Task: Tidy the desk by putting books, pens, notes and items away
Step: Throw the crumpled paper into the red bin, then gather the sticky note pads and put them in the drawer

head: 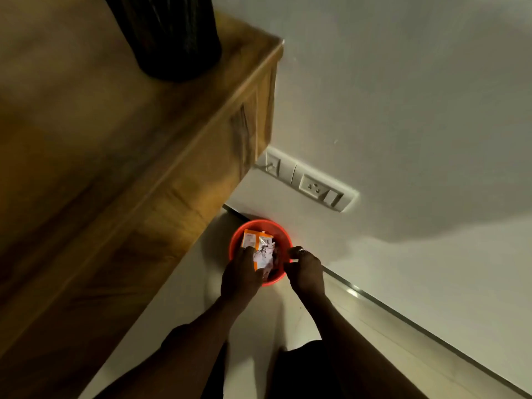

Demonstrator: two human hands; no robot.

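Head view. Red bin (260, 223) stands on the floor beside the desk (115, 168), holding an orange packet (250, 239) and crumpled paper (264, 257). Left hand (241, 273) touches the packet, grasp unclear; right hand (305, 269) curls over the bin's rim. The packet is probably light, crinkly and crushable, best pinched at 1 edge.

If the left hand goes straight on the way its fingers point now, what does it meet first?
The orange packet lying in the red bin. The fingertips of the left hand seem to be at it already, though depth is unclear.
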